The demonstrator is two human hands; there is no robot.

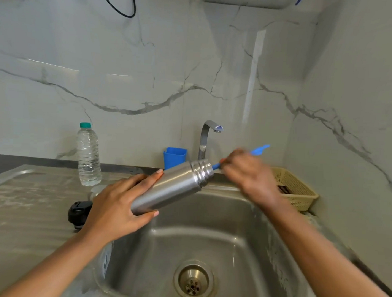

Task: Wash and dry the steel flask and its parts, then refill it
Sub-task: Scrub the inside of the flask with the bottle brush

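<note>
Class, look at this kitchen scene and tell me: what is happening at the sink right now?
A person is scrubbing the inside of a steel flask over the sink. The left hand holds the flask tilted by its base, while the right hand works a blue bottle brush into its open mouth. The flask's black lid sits on the counter beside a plastic water bottle. No water is visibly running from the tap.

Far left on the desk (19,208), a clear plastic water bottle (88,157) stands upright with its green cap on. Over by the far wall, a blue cup (174,157) sits just left of the chrome tap (208,137), and that tap's spout points right, no water running. Out on the far right, a beige mesh basket (296,188) rests on the ledge with something dark inside. Behind it all, grey-veined marble wall (148,79), and a black cable (120,3) loops down up top.
</note>
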